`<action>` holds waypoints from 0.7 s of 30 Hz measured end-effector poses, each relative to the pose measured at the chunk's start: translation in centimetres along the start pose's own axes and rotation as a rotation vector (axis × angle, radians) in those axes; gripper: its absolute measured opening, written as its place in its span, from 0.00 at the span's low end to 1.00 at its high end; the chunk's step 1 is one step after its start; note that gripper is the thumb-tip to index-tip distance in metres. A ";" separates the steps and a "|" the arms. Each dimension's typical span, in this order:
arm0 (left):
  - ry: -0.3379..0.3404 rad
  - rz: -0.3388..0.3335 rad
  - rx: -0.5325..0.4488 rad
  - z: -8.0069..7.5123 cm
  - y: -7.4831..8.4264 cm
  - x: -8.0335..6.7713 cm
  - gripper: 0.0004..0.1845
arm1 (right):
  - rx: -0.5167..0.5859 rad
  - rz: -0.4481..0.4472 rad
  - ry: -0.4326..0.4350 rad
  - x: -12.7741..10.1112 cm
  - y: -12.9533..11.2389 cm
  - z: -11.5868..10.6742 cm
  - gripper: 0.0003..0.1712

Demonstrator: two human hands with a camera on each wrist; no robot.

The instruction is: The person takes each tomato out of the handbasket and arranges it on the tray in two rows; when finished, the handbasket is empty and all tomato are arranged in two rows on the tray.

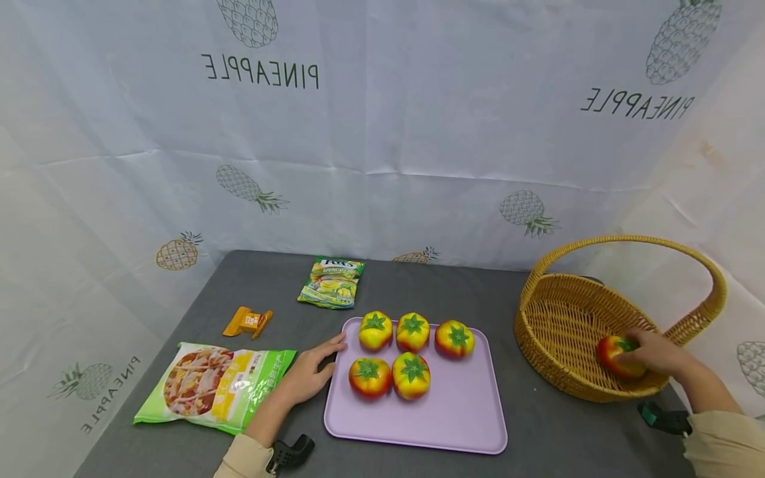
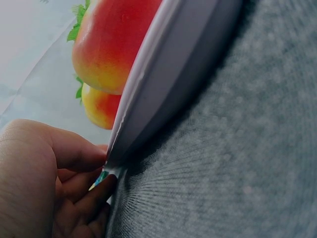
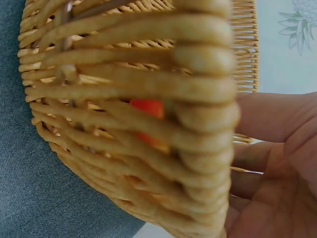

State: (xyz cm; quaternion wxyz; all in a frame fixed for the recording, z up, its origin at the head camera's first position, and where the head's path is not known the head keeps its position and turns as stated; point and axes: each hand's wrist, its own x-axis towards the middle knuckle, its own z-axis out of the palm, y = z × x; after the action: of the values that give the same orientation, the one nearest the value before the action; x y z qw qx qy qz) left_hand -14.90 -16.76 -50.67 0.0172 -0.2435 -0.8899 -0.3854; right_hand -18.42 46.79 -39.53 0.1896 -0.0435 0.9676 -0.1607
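Note:
In the head view, my left hand (image 1: 305, 376) lies at the left side of a lilac tray (image 1: 439, 425), fingers extended and tips at its rim. The left wrist view has the thumb (image 2: 81, 151) right against that rim. Several red-and-yellow persimmons (image 1: 368, 378) with green leafy tops sit on the tray in two rows. Over at the right, my right hand (image 1: 654, 352) reaches into a wicker basket (image 1: 546, 352) and grips another persimmon (image 1: 609, 357) low inside. Through the weave in the right wrist view, only a red patch of this fruit (image 3: 148, 109) shows.
A green-and-white food bag (image 1: 209, 385) lies left of my left forearm. Beyond it is a small orange packet (image 1: 248, 322), and a green candy bag (image 1: 332, 283) lies behind the tray. The basket's tall handle (image 1: 627, 239) arches over its opening. A pineapple-print curtain (image 1: 382, 133) hangs behind the table.

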 end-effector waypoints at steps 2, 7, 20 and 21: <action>0.008 0.006 -0.002 0.0 0.1 0.0 0.22 | -0.020 -0.005 0.014 0.0 -0.1 0.1 0.41; 0.020 0.010 -0.003 0.1 0.1 0.0 0.22 | -0.067 -0.030 0.084 -0.2 -0.4 0.6 0.40; 0.009 0.008 -0.005 0.0 0.0 -0.1 0.22 | -0.020 -0.098 0.195 -0.3 -1.6 1.6 0.38; 0.008 0.007 -0.005 0.0 0.0 -0.1 0.22 | -0.013 -0.107 0.204 -0.4 -1.8 1.6 0.38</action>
State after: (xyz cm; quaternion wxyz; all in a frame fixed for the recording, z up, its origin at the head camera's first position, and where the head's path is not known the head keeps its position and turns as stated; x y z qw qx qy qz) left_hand -14.82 -16.74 -50.69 0.0217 -0.2450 -0.8880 -0.3884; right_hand -17.43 44.65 -40.21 0.0811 -0.0799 0.9792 -0.1677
